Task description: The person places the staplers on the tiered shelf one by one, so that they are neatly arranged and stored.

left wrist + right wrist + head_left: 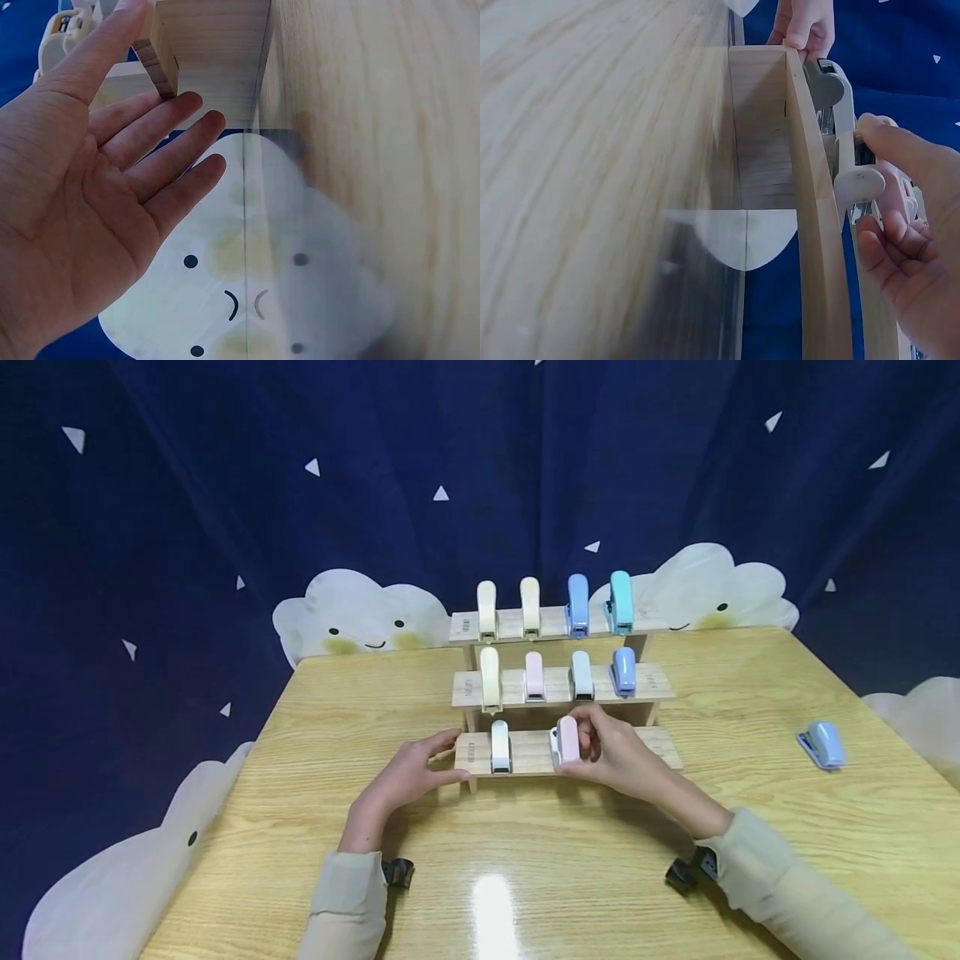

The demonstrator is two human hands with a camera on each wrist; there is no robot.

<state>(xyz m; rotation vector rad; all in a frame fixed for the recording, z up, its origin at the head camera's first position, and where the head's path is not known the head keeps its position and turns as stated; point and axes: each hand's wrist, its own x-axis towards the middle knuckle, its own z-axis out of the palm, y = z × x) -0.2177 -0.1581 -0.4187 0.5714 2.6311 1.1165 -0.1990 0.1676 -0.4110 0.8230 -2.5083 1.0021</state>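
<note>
A pink and white stapler (pixel 567 742) stands tilted on the lowest step of a three-step wooden rack (pixel 532 752). My right hand (pixel 611 753) pinches it between thumb and fingers; in the right wrist view the thumb presses its near end (pixel 859 184). Left of it on the same step sits a white stapler (pixel 500 746). My left hand (pixel 420 766) touches the left end of that step, thumb at the front edge. In the left wrist view its fingers (pixel 184 180) are straight, with the palm turned up to the camera.
Above, the middle step bears a cream, a pink (pixel 534 675), a pale grey and a blue stapler. On the top step are two cream ones, a blue one and a turquoise stapler (pixel 621 602). A light blue stapler (pixel 823 745) lies on the table (pixel 300 827) at the right.
</note>
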